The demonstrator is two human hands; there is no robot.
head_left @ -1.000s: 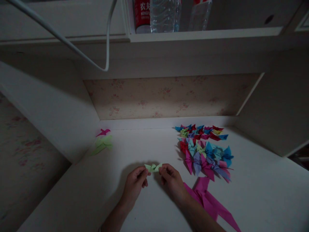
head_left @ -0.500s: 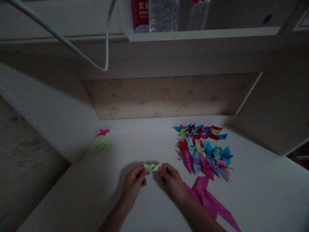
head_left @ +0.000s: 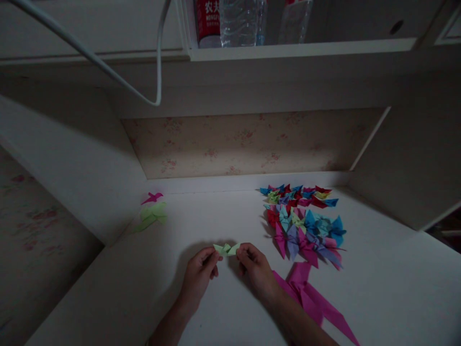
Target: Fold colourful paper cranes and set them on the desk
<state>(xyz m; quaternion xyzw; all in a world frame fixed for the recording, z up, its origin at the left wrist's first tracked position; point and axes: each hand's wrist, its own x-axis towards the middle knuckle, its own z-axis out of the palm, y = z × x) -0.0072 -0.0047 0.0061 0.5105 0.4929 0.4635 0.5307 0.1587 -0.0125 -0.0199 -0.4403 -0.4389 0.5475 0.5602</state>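
Observation:
A small light-green folded paper piece (head_left: 226,250) is stretched between my two hands, just above the white tabletop (head_left: 223,307). My left hand (head_left: 199,270) pinches its left end between thumb and fingers. At its right end, my right hand (head_left: 256,269) holds on with the same kind of pinch. Both tips of the paper are partly covered by my fingers. A large magenta paper crane (head_left: 306,293) lies beside my right forearm, which hides part of it.
Rows of small colourful paper cranes (head_left: 302,226) stand at the right. On the left lie a light-green folded paper bird (head_left: 153,215) and a small magenta one (head_left: 152,197). A white cable (head_left: 108,72) hangs in front; bottles (head_left: 239,24) stand on the shelf (head_left: 302,50) above.
The view has shifted very slightly. Both hands keep their pinch on the green paper, with no clear movement.

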